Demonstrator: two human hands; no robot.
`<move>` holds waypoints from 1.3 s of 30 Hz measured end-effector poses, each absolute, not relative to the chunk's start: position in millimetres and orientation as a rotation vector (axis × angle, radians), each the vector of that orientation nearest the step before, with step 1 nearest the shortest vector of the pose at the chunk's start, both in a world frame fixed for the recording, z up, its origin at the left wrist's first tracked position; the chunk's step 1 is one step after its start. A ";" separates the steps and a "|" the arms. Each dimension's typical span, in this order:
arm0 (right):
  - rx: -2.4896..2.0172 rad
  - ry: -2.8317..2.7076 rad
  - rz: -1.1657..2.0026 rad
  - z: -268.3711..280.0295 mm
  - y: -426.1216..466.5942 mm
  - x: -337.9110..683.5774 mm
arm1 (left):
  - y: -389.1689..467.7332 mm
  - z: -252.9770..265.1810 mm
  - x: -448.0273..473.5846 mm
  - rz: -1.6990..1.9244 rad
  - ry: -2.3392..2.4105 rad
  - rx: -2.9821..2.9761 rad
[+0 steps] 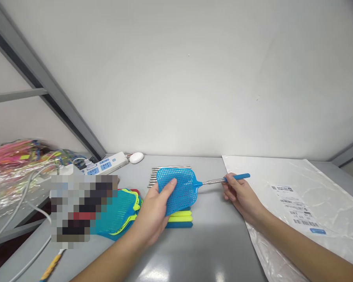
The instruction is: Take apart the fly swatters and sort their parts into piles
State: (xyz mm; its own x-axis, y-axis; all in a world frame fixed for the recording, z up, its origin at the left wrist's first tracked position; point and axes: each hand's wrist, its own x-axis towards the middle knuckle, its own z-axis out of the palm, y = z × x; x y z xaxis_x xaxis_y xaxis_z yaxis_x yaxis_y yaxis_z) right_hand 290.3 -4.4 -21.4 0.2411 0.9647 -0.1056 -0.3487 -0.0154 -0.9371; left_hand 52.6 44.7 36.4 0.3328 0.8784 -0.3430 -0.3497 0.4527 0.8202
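A blue fly swatter (184, 190) with a perforated plastic head, a thin metal shaft and a blue grip is held level above the table. My left hand (157, 209) grips its head, thumb on top and the other fingers hidden beneath. Around the lower end of the blue grip, my right hand (237, 192) is closed. Behind the swatter head lies a row of metal rods (153, 179). Yellow and blue handle grips (181, 225) stick out below it. Left of my left hand is a pile of blue, yellow and red swatter heads (117, 213).
A white mailing bag (261, 196) with a printed label covers the table's right side. At the back left are a power strip (108, 164) and a white rounded object (136, 158). Plastic-wrapped colourful items (23, 176) and white cables (25, 196) sit at far left.
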 end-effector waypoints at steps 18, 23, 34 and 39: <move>-1.308 -0.933 1.038 -20.0 -3.9 305.7 | 74.5 43.1 30.2 0.930 0.929 0.983; -1.475 -1.663 0.579 -18.5 -8.8 310.4 | 86.5 43.9 17.3 0.906 0.915 1.076; -1.341 -2.195 -0.120 -14.1 -18.9 300.2 | 86.6 40.9 22.6 0.776 0.907 1.003; -1.338 -2.213 -0.120 -8.2 -19.5 294.8 | 87.0 45.1 18.4 0.802 0.942 1.102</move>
